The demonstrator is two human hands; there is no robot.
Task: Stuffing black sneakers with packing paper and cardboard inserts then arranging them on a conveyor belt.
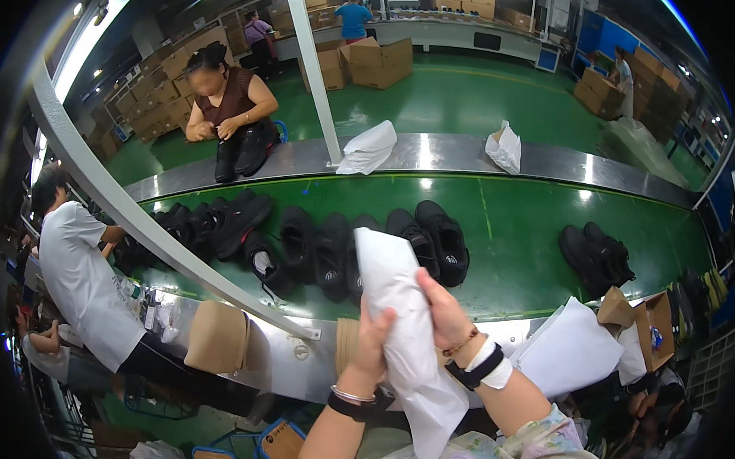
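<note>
Both my hands hold a long, crumpled white paper bundle (394,281) upright in front of me, its lower end hanging toward my lap. My left hand (373,342) grips its left side, and my right hand (447,314) presses against its right side with fingers partly behind it. Whether anything is inside the paper is hidden. Just beyond the bundle, black shoes (333,255) stand in a row on the green conveyor belt (513,224). Beside my right forearm lies a stack of white paper sheets (572,344) on the metal ledge.
A pair of black shoes (595,258) sits farther right on the belt. Crumpled white papers (369,148) lie on the far metal edge, where a co-worker (229,105) handles black shoes. A tan hat-like object (216,338) rests left near a slanted white post (182,252). An open cardboard box (656,329) stands right.
</note>
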